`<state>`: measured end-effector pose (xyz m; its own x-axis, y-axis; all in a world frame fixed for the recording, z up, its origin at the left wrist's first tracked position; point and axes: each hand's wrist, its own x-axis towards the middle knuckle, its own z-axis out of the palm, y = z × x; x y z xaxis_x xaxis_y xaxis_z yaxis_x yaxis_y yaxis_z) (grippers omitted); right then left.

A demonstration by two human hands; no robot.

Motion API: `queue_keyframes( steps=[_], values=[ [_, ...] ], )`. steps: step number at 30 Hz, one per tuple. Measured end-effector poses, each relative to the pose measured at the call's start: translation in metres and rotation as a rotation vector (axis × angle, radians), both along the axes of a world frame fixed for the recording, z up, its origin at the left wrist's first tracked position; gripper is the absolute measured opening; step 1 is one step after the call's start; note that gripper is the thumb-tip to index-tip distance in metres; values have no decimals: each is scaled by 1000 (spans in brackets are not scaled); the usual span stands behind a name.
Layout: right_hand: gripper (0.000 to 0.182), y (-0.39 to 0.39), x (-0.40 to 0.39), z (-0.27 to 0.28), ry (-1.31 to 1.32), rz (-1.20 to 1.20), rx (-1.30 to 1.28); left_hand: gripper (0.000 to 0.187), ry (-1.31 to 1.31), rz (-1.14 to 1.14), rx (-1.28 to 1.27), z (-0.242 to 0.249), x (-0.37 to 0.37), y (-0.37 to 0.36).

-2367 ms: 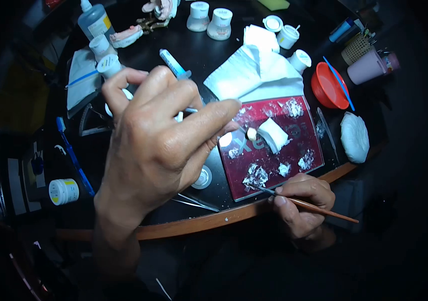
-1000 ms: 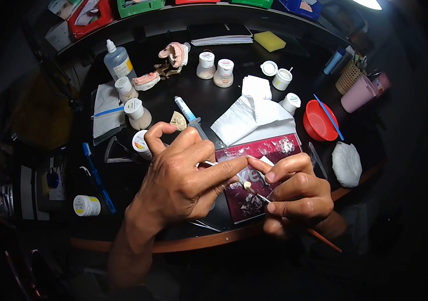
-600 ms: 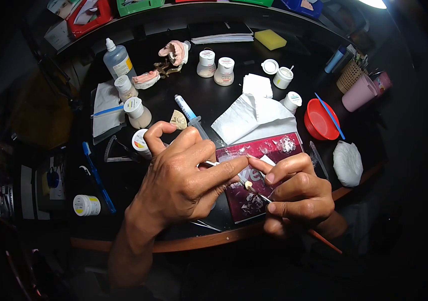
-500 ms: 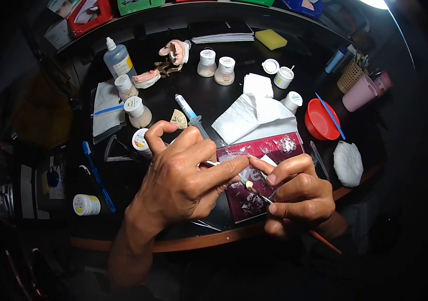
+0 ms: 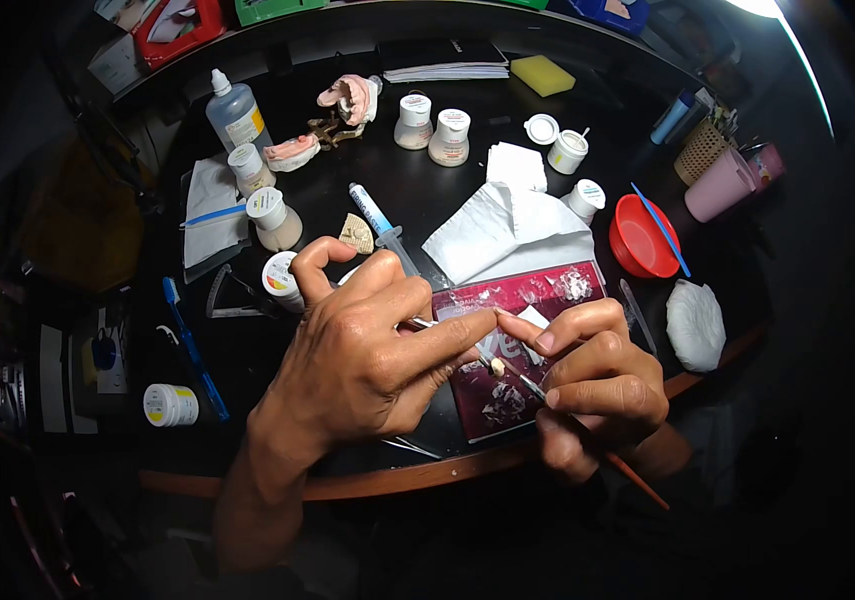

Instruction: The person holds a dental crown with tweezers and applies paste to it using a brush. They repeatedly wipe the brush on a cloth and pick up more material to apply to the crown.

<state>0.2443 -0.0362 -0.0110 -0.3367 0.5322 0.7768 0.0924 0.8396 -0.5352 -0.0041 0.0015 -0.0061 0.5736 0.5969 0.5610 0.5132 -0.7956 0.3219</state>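
Note:
My left hand [image 5: 357,350] is closed on a thin metal holder [image 5: 484,354], mostly hidden behind the fingers. A small cream-coloured tooth-like piece [image 5: 497,367] sits at its tip. My right hand [image 5: 602,385] pinches a fine brush [image 5: 635,480] with a reddish-brown handle, its bristles close beside the piece; whether they touch it I cannot tell. Both index fingertips meet just above. Under the hands lies a dark red slab [image 5: 487,410] with white residue on it.
White tissues [image 5: 512,230] lie behind the slab, a red bowl [image 5: 642,240] and a round white pad [image 5: 695,325] to its right. Several jars, a syringe [image 5: 372,212] and dental models [image 5: 352,100] stand or lie further back. A blue toothbrush [image 5: 195,350] is at the left.
The brush in my right hand has tilted slightly, its handle end shifting left. The small piece looks slightly turned. My left hand has hardly moved.

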Motion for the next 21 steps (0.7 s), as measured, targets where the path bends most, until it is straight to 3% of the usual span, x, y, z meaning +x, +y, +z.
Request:
queue_keyframes(
  steps=[21],
  values=[
    [17,-2,-6,-4,24,30,19,30,26,2,-2,1,0,0]
  ],
)
